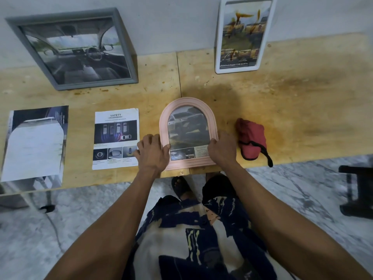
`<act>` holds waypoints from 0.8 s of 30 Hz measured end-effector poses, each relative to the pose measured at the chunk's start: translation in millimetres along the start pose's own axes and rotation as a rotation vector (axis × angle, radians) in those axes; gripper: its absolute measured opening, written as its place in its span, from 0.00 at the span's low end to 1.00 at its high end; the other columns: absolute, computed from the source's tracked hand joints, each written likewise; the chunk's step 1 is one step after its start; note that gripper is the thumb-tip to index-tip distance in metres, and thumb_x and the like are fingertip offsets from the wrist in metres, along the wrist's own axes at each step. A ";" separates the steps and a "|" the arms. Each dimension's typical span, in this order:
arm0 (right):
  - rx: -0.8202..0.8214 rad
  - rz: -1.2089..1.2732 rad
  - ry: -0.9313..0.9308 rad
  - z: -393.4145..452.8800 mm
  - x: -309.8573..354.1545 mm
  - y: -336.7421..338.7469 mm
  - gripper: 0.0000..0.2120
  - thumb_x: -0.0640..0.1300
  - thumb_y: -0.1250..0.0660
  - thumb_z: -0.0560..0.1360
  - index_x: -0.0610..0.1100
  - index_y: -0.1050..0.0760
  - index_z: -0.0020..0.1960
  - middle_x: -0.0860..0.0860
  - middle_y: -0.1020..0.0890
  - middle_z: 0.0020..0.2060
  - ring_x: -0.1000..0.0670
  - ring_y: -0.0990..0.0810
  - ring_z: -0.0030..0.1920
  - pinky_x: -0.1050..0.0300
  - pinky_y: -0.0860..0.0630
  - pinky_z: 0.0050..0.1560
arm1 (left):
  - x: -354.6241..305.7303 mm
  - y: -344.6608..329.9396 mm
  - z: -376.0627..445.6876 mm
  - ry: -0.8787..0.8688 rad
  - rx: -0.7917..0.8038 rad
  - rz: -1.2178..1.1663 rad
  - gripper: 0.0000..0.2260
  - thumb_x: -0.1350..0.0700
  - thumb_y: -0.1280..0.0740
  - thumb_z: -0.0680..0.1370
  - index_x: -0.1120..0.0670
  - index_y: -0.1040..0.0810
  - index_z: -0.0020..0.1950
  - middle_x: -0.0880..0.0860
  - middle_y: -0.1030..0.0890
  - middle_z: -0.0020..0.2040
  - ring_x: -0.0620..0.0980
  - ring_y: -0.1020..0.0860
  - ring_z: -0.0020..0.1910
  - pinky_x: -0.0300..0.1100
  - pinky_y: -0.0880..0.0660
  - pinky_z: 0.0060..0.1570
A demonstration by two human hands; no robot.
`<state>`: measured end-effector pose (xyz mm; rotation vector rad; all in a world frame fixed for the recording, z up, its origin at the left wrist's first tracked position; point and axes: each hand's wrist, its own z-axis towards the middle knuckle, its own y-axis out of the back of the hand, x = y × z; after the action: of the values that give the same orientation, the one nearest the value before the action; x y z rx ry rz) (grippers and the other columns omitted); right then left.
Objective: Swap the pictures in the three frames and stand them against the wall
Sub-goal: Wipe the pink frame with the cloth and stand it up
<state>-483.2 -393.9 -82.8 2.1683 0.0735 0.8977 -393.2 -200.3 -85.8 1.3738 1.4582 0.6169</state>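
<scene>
Between both hands, pink arched frame, arch wallward.

shirt: we see navy and cream abstract print
arms: we see bare forearms, no sleeves
sandal: we see dark, open-toed

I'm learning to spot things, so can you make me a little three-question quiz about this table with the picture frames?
1. True or false: the grey frame leans against the wall.
2. Which frame do both hands hold? A white B pink arched C grey
3. What red thing lies right of the pink arched frame?

Key: 1 true. 2 B: the left hand and right hand grip its lower sides. 3 A red pouch.
</scene>
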 end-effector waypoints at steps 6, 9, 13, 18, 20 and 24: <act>0.025 0.010 -0.059 2.1 0.8 -2.1 0.15 0.43 0.39 0.75 0.38 0.25 0.58 0.40 0.22 0.53 0.37 0.25 0.56 0.46 0.26 0.56 | -0.8 1.9 -0.1 0.008 0.014 -0.011 0.19 0.44 0.37 0.81 0.51 0.27 0.68 0.56 0.33 0.68 0.61 0.36 0.66 0.59 0.37 0.64; 0.004 0.135 -0.143 2.2 6.4 1.9 0.15 0.44 0.38 0.75 0.40 0.25 0.59 0.42 0.21 0.55 0.41 0.23 0.55 0.47 0.25 0.54 | 0.3 3.5 0.8 0.019 0.031 -0.022 0.18 0.45 0.37 0.81 0.52 0.26 0.68 0.56 0.33 0.68 0.61 0.36 0.66 0.59 0.37 0.63; -0.021 0.365 -0.208 -2.8 12.7 5.8 0.12 0.43 0.39 0.78 0.42 0.29 0.60 0.48 0.22 0.50 0.47 0.24 0.49 0.56 0.31 0.47 | -1.8 9.1 0.8 0.038 0.040 -0.062 0.17 0.46 0.35 0.80 0.51 0.24 0.67 0.57 0.32 0.68 0.62 0.35 0.66 0.59 0.36 0.63; -0.097 0.561 -0.174 -8.5 21.4 5.1 0.09 0.40 0.39 0.79 0.42 0.30 0.59 0.46 0.21 0.52 0.46 0.22 0.51 0.56 0.29 0.46 | -4.3 20.0 4.3 0.127 0.086 -0.348 0.18 0.43 0.38 0.78 0.50 0.21 0.62 0.55 0.23 0.61 0.62 0.25 0.60 0.58 0.26 0.61; -0.106 0.616 -0.151 -7.2 24.8 9.2 0.09 0.40 0.38 0.79 0.41 0.29 0.59 0.43 0.20 0.52 0.44 0.20 0.51 0.55 0.26 0.45 | -7.1 30.0 9.6 0.155 0.089 -0.570 0.17 0.46 0.36 0.80 0.54 0.23 0.64 0.54 0.19 0.57 0.58 0.20 0.53 0.54 0.21 0.55; -0.074 0.652 -0.109 4.6 38.9 27.1 0.08 0.40 0.38 0.80 0.43 0.30 0.59 0.43 0.19 0.53 0.45 0.19 0.51 0.45 0.20 0.52 | -10.6 53.8 29.0 0.170 0.128 -0.878 0.15 0.56 0.34 0.82 0.59 0.24 0.67 0.56 0.17 0.57 0.52 0.19 0.51 0.50 0.20 0.52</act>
<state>-457.2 -403.2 -44.0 2.1911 -0.7448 1.1036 -345.7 -205.7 -46.3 0.6495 2.0555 0.0662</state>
